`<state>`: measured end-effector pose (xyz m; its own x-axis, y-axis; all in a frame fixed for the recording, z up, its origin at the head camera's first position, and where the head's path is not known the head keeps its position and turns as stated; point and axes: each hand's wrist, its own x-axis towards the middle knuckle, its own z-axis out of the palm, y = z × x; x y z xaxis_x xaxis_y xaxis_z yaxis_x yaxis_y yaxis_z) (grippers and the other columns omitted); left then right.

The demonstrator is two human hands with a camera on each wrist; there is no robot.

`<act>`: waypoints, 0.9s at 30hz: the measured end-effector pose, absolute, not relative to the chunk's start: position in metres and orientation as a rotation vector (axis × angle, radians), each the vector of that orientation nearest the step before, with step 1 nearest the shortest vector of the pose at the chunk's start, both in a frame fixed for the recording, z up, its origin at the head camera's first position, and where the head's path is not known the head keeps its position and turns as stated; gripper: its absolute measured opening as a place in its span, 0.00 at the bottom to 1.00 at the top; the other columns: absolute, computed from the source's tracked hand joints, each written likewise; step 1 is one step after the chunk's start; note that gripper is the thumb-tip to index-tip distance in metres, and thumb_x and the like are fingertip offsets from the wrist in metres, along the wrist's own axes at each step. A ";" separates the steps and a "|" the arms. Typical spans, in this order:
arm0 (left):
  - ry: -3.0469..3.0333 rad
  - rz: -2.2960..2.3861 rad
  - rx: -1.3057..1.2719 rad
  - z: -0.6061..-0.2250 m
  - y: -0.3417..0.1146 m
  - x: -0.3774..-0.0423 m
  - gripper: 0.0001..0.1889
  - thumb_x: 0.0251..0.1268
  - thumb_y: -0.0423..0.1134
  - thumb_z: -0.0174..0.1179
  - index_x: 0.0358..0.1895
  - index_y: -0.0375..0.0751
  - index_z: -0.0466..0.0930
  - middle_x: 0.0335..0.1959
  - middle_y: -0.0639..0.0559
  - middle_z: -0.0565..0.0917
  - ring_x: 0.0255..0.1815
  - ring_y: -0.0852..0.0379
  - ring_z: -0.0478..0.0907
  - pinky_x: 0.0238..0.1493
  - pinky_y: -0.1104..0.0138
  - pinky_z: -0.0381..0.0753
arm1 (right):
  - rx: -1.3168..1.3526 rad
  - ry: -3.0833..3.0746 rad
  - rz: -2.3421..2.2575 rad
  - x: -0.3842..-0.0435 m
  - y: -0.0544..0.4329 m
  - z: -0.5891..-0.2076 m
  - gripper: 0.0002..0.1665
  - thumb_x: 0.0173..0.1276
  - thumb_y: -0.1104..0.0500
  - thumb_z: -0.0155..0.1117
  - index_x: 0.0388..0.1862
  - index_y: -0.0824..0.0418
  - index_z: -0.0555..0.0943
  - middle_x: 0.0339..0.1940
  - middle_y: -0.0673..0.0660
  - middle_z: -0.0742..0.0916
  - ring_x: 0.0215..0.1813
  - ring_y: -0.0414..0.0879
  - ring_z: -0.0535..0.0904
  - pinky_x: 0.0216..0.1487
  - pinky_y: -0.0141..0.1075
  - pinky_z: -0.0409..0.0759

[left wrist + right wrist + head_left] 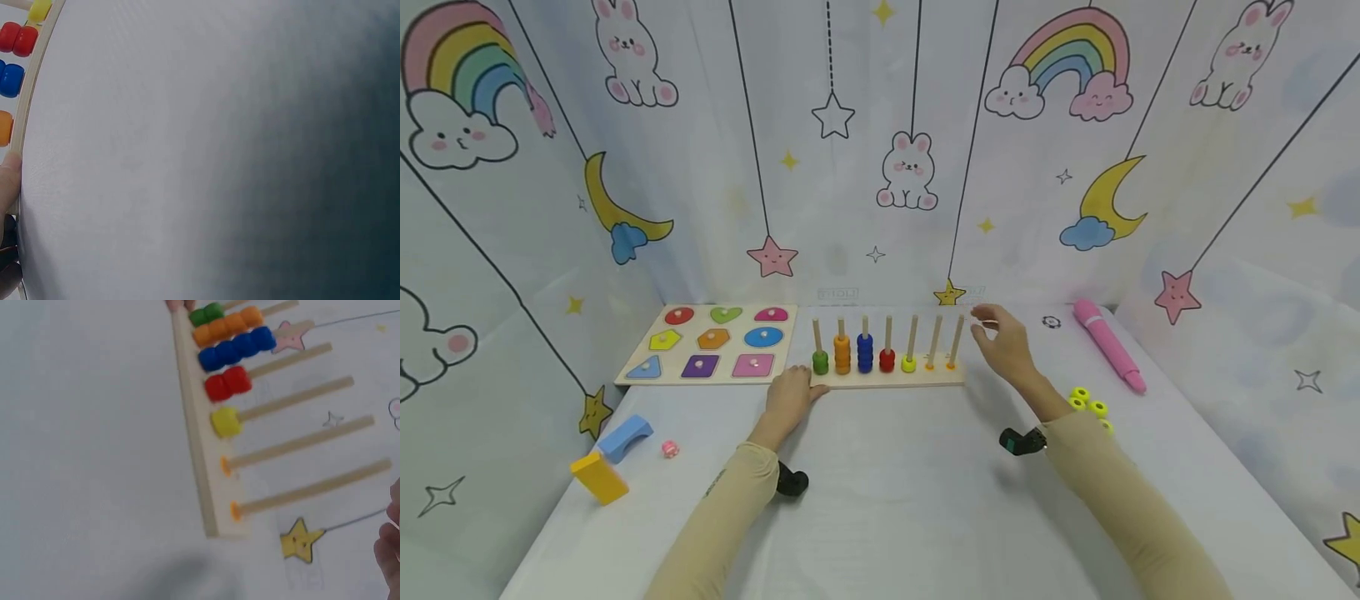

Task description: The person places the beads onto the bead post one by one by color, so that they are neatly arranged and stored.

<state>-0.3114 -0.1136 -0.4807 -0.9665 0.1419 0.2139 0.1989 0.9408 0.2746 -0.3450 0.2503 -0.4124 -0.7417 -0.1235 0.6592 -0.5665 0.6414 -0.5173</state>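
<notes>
A wooden peg counting board (887, 381) stands on the white table, its pegs upright. Green beads (821, 362), orange beads (842, 355), blue beads (865, 353), red beads (887, 361) and one yellow bead (226, 422) sit on the pegs; the two rightmost pegs bear none. My left hand (792, 397) holds the board's left end, thumb along its front edge. Beside the rightmost peg, my right hand (1002, 343) is raised with fingers and thumb loosely bent and parted, nothing visible between them. In the right wrist view only its fingertips (390, 550) show at the edge.
Left of the board lies a shape puzzle (685, 361). Loose yellow beads (1098, 409) lie by my right sleeve, and a pink pen-shaped toy (1108, 346) behind them. A blue arch block (626, 437), a yellow block (598, 478) and a small pink object (670, 449) lie at left.
</notes>
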 end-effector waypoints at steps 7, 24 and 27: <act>-2.905 -0.426 -0.256 -0.479 -0.113 -0.311 0.23 0.59 0.52 0.64 0.31 0.29 0.78 0.23 0.43 0.77 0.25 0.47 0.79 0.28 0.58 0.79 | 0.247 -2.493 0.941 -0.312 0.325 -0.438 0.14 0.65 0.68 0.58 0.49 0.72 0.75 0.45 0.67 0.82 0.48 0.60 0.78 0.49 0.50 0.76; -2.919 -0.419 -0.257 -0.478 -0.114 -0.308 0.24 0.59 0.52 0.63 0.34 0.27 0.79 0.26 0.40 0.78 0.28 0.43 0.80 0.29 0.57 0.80 | -0.026 -2.893 0.594 -0.274 0.392 -0.458 0.20 0.63 0.62 0.55 0.49 0.76 0.76 0.45 0.74 0.79 0.48 0.67 0.74 0.46 0.57 0.71; -2.918 -0.411 -0.258 -0.479 -0.114 -0.309 0.24 0.59 0.52 0.63 0.36 0.27 0.79 0.27 0.39 0.79 0.29 0.43 0.81 0.30 0.57 0.80 | -0.002 -2.875 0.606 -0.275 0.390 -0.458 0.19 0.62 0.63 0.56 0.47 0.76 0.77 0.43 0.73 0.80 0.46 0.66 0.74 0.45 0.56 0.71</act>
<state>-0.3090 -0.1136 -0.4786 -0.9682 0.1455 0.2037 0.1962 0.9465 0.2562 -0.2747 0.3901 -0.4577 -0.9794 0.0429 0.1971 -0.0403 0.9158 -0.3995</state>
